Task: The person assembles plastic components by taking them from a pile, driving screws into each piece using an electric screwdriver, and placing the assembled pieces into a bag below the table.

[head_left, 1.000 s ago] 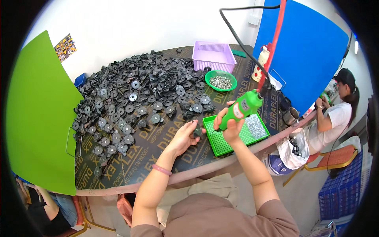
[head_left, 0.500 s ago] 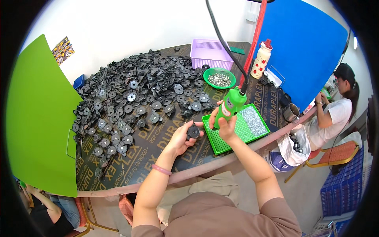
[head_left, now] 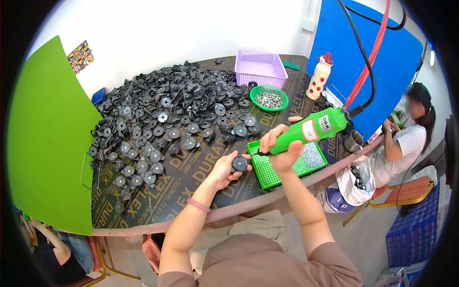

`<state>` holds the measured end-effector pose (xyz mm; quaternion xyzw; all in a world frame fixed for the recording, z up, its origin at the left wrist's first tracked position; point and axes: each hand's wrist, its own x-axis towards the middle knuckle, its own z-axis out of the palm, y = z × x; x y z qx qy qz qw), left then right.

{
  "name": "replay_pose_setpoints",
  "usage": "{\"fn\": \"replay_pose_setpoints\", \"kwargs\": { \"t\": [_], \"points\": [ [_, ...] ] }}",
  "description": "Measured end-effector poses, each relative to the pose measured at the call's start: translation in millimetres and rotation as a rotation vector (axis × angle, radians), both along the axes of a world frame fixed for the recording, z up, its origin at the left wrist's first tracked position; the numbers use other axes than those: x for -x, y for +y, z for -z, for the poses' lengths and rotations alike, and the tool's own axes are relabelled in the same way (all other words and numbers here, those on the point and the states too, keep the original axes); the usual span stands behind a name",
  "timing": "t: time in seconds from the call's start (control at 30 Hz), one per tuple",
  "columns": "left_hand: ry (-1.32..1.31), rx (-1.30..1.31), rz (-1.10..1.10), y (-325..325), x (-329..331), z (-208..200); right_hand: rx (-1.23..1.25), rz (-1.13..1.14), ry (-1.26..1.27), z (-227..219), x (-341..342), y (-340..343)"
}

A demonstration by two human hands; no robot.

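My left hand is closed on a round black plastic part, its disc face turned up. In my right hand lies a green electric screwdriver, tilted nearly level. Its bit points left at the side of the black part; whether it touches cannot be made out. Beneath the screwdriver sits a green perforated tray with many small silvery screws at its right end. A big heap of similar black parts covers the table's left and back.
A green bowl of metal pieces, a lilac basket and a cream bottle stand behind the tray. A metal mug is at the right edge. A cable hangs from above. Green and blue panels flank the table; a co-worker sits right.
The screwdriver has swung from upright to nearly level, its cable end moving right and its bit now toward the black part. The left hand has shifted slightly right with the part.
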<state>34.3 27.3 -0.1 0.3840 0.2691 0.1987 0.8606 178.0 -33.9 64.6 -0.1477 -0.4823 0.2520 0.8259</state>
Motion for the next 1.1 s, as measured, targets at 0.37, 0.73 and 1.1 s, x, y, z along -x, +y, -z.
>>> {"fn": "replay_pose_setpoints", "kwargs": {
  "t": [0.37, 0.73, 1.1],
  "points": [
    [-0.067, 0.071, 0.045, 2, 3, 3, 0.021, -0.043, -0.016, 8, 21, 16],
    [-0.023, -0.038, -0.086, -6, -1, 3, 0.11, -0.011, -0.043, 16, 28, 20],
    [0.406, -0.816, -0.234, -73, 74, -58, -0.162, 0.055, -0.01, -11, -1, -35]
  ]
}}
